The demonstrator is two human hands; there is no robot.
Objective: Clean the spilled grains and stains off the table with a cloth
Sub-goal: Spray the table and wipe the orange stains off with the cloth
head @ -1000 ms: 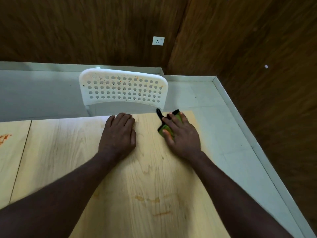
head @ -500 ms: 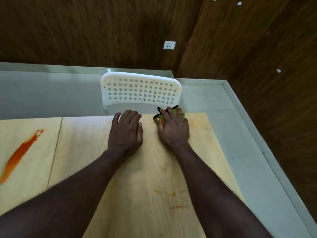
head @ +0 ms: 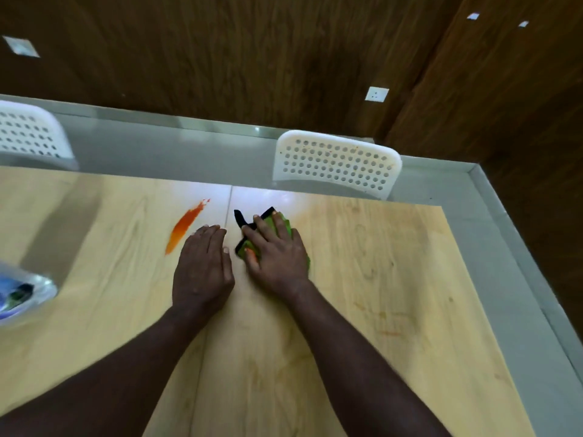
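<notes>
A green cloth with black edging [head: 285,227] lies on the light wooden table [head: 362,263], mostly hidden under my right hand [head: 276,253], which presses flat on it with straight fingers. My left hand [head: 203,266] rests flat on the table just left of the cloth, fingers together. An orange streak of stain [head: 184,227] runs diagonally just left of my left fingertips. Faint orange-brown marks [head: 389,332] show on the wood to the right of my right forearm. No grains can be made out.
A white perforated chair back [head: 336,164] stands behind the table's far edge, with a second one [head: 30,134] at far left. A blurred clear plastic bag [head: 22,293] sits at the left edge. Grey floor and dark wood walls surround the table.
Both hands and the cloth have slid left along the table toward the orange streak. The view has swung left, bringing the plastic bag and second chair into sight.
</notes>
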